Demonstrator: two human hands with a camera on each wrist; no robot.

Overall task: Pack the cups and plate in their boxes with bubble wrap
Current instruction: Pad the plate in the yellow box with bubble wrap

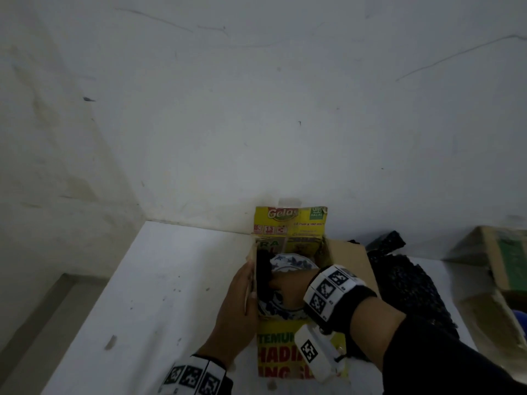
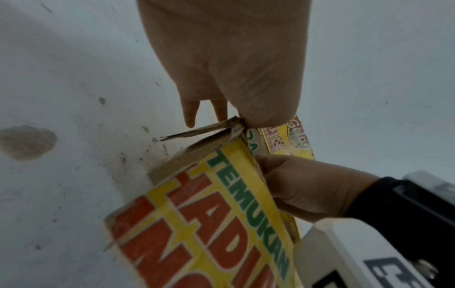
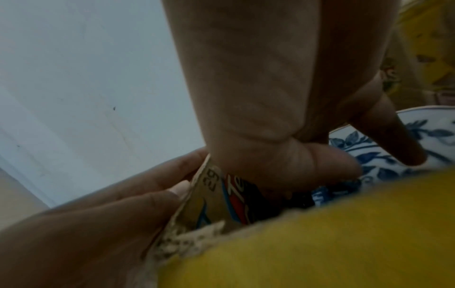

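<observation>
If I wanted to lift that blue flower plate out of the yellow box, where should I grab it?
Probably the far rim of the plate, coming straight down from above. The plate lies inside the open yellow box, so the walls block the sides. The right hand covers its near part, the left hand holds the left wall, and the rim is thin enough to pinch.

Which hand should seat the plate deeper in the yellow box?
Right. The right hand is already inside the yellow box, its fingers on the blue-and-white plate. The left hand is outside, bracing the box's left flap, and probably should stay there.
</observation>
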